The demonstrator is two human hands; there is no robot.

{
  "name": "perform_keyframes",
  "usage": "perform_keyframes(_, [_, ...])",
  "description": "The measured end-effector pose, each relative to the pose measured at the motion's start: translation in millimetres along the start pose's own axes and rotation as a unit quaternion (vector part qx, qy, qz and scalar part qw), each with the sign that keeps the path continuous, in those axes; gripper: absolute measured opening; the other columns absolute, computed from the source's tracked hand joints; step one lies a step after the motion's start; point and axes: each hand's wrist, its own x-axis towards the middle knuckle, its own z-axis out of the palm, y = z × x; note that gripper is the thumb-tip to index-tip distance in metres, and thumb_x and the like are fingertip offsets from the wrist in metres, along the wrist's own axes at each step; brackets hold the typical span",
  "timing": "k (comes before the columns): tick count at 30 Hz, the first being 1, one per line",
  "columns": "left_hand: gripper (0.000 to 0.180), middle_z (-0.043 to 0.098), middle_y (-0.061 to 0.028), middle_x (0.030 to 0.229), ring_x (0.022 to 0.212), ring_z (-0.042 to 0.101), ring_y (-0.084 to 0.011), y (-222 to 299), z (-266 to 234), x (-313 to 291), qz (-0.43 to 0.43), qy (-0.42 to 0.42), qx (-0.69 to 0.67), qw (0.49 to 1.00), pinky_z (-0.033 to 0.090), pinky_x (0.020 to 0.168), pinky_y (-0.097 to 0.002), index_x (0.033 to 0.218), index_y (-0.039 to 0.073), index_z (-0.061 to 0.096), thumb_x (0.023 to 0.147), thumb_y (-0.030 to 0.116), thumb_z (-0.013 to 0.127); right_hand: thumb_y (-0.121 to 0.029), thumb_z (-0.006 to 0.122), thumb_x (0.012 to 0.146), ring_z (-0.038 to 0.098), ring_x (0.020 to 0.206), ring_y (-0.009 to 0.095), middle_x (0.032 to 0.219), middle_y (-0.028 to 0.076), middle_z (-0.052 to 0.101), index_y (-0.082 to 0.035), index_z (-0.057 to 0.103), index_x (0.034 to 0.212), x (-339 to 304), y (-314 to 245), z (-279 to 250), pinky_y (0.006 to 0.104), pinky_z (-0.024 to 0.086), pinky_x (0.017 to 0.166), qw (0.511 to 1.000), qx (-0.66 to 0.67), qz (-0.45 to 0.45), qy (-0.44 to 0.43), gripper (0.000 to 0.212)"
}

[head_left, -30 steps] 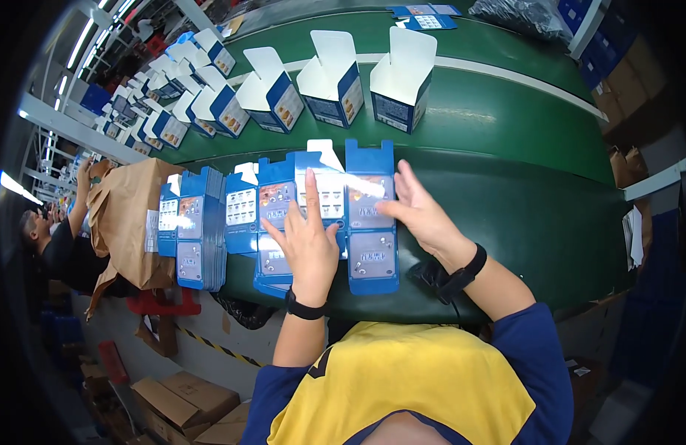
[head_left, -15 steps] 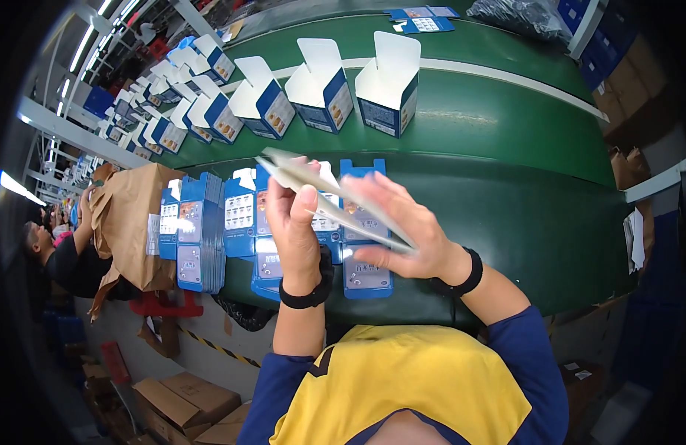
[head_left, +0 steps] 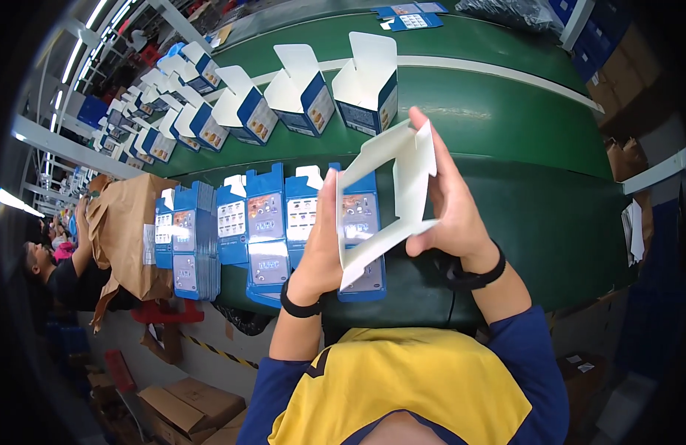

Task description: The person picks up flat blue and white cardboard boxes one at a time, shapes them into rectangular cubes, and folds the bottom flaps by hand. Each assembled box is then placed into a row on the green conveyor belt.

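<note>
Your left hand point(head_left: 324, 245) and right hand point(head_left: 458, 211) grip one carton sleeve point(head_left: 413, 182) between them, above the near work surface point(head_left: 536, 237). The left hand closes against the sleeve's left wall; the right hand curves around its right side, fingers along the outer wall and thumb at the near flap. The sleeve is tilted and opened into a four-sided tube of thin, stiff board, matt white inside, with flaps projecting from its edges. Through it you see a flat carton point(head_left: 361, 211) lying on the surface beneath.

To the left of this carton, further flat cartons point(head_left: 266, 237) overlap, glossy blue with pale printed panels and white tabs. Further left is a thick, even stack of flat cartons point(head_left: 191, 237), and just beside it a creased brown paper bag point(head_left: 127, 230), whose contents you cannot see.

On the far side, formed cartons point(head_left: 369, 111) stand upright in rows along the smooth green belt point(head_left: 469, 122), lids raised, white inner walls exposed; their bases are hidden from you. A few flat blanks point(head_left: 413, 21) lie beyond a pale strip point(head_left: 499, 70). At the near left, below the work surface, is a brown corrugated box point(head_left: 191, 404) with folded flaps
</note>
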Motion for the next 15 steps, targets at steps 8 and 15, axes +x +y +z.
perform_keyframes(8, [0.117,0.035,-0.0250,0.135,0.123,0.039,-0.0409,-34,6,-13,0.133,0.126,-0.114,0.976,0.034,0.101,-0.0489,0.147,0.015,0.004,0.061,0.008,0.082,-0.021,0.087,0.057,0.039,0.126,0.020,0.135,0.011,0.043,-0.005,0.027,0.142,-1,-28,3,0.0327,0.029,0.106,0.981,0.128,0.128,-0.074,0.105])
perform_keyframes(15, [0.090,0.038,-0.0245,0.130,0.117,0.044,-0.0387,42,5,24,0.371,0.209,0.060,0.903,0.039,0.097,-0.0480,0.135,0.019,0.035,0.059,0.007,0.083,-0.019,0.078,0.071,0.041,0.126,0.022,0.137,0.013,0.041,-0.004,0.024,0.144,0,-24,7,0.0335,0.030,0.105,0.996,0.078,0.040,0.007,0.092])
